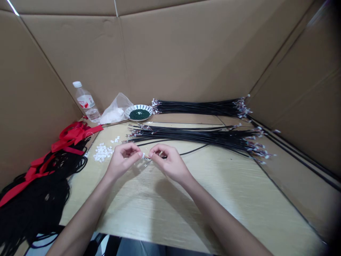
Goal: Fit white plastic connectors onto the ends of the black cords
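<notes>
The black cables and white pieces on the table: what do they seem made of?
Long black cables look like plastic-sheathed wire, with a dull sheen. Small white blocky pieces look like hard plastic, from their crisp edges, but too small to be sure.

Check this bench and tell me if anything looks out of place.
One black wire lies apart from the wire bundle, curving across the tabletop toward the right hand. The small white pieces also sit loose on the tabletop, not in a container, with a few apart from their heap.
</notes>
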Available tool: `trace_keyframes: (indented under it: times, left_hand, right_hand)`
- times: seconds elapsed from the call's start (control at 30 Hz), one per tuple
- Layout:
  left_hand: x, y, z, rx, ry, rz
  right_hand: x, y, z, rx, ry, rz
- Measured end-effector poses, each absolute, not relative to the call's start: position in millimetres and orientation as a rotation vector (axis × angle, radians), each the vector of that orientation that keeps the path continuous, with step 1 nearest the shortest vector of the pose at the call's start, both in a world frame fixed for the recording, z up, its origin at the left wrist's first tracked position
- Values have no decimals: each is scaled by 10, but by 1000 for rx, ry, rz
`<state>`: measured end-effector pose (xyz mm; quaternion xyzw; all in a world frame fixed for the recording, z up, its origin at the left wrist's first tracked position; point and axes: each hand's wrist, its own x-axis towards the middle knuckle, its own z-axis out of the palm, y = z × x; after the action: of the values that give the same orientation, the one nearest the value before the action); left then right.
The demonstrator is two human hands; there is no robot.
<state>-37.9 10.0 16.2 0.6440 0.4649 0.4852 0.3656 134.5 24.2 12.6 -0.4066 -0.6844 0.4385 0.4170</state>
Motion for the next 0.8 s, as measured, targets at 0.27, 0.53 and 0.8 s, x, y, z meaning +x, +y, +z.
trace_keyframes:
  times: [0.27, 0.53, 0.8]
  left_hand:
    - [-374, 88, 144, 2009, 1174, 1304]
    - [-367, 102, 176, 1681, 1132, 1051]
    - [-389, 144, 62, 1083, 975, 980]
  right_hand:
    - [1336, 248, 97, -994, -1731, 1100]
    - [1338, 238, 132, -998, -1696, 1167]
    - [1395, 254, 178, -807, -1759, 1243]
